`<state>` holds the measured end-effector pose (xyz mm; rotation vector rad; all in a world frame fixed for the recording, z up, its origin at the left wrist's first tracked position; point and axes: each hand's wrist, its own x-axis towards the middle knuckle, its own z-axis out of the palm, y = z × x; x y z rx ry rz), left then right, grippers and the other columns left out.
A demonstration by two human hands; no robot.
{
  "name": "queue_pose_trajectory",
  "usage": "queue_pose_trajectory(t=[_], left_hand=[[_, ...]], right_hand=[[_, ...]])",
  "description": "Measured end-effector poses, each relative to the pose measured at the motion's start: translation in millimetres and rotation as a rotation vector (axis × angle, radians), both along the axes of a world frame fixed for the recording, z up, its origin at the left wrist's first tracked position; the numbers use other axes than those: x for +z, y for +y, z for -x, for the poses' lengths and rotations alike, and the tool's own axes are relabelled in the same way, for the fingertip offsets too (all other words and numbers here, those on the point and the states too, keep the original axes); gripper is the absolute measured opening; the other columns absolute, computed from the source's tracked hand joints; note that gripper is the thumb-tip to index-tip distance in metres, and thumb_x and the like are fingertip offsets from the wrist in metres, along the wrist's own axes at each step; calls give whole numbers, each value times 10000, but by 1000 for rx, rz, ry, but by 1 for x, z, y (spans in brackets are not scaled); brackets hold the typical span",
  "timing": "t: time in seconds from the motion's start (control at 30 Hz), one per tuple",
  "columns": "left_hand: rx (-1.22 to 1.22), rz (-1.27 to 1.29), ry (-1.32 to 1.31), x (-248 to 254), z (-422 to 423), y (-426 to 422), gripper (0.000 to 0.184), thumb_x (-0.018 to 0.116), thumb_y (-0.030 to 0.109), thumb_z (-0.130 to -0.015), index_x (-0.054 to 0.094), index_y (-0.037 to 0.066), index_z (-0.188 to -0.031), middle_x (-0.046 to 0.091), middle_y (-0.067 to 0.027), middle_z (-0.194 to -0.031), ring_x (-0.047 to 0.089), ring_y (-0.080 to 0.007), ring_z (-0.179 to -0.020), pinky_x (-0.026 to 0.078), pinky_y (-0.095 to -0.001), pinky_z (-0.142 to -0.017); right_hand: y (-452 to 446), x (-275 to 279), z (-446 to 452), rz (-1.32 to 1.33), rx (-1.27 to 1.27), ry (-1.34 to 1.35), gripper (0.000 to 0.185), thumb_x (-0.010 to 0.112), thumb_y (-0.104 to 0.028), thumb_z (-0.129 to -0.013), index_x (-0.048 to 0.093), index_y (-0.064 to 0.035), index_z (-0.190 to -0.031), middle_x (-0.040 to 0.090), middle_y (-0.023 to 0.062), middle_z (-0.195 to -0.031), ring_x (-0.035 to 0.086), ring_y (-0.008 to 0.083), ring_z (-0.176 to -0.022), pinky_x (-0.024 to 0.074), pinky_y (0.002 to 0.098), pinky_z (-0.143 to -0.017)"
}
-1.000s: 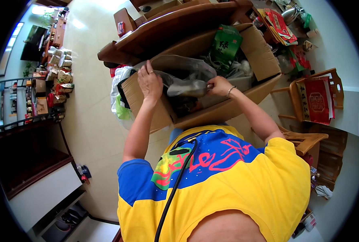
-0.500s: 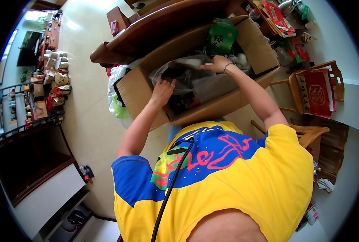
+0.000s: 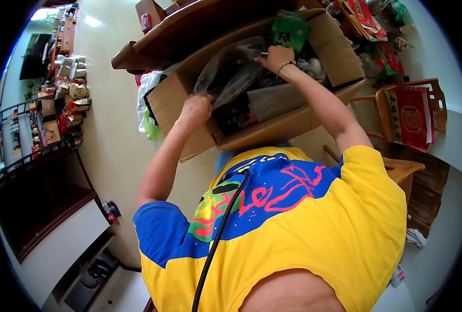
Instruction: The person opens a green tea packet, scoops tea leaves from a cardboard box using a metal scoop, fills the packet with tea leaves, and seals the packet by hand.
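A clear plastic bag (image 3: pixel 241 78) is spread out but not lifted clear of the cardboard box (image 3: pixel 337 49), left hand (image 3: pixel 197 108) gripping its near left edge, right hand (image 3: pixel 279 58) curled at its far right, hold unclear.

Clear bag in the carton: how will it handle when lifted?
Likely floppy: the bag lies in loose, curved folds near the left hand. The film itself is probably light, being thin enough to see through; any contents are unclear. It may catch on the crowded things below inside the carton.
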<state>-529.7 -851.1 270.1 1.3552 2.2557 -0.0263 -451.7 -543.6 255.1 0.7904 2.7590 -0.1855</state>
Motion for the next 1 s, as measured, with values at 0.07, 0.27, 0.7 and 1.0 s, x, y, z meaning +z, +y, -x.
queue_pose_trajectory(t=[0.07,0.27,0.7,1.0], left_hand=[[105,-580,121,-14,10,10,254,646,128,-786,698,23,-1011,631,-141,-1118,570,-332,-1071,487,-425,-897],[369,-387,656,-57,22,54,451,696,267,-823,626,14,-1190,630,-127,-1134,539,-370,-1108,471,-483,-879],[895,-405,-324,-143,111,25,185,531,72,-839,699,-7,-842,713,-162,-877,695,-354,-809,522,-445,-659],[584,-126,113,-90,98,50,272,564,131,-877,616,-12,-1102,674,-207,-1006,659,-373,-900,541,-444,-780]], right_hand=[[-9,-3,-8,-71,73,20,602,596,-664,-839,740,-96,-978,708,115,-979,674,272,-938,458,416,-863],[-39,-15,-31,-165,306,163,534,606,-579,-860,736,-72,-965,665,112,-987,602,257,-978,388,389,-907],[-26,-22,-43,-155,219,302,439,676,-498,-830,752,-68,-876,650,108,-932,591,261,-959,399,386,-897],[2,-30,-38,-169,162,302,411,713,-479,-791,755,-75,-852,652,95,-931,588,253,-975,405,398,-893]])
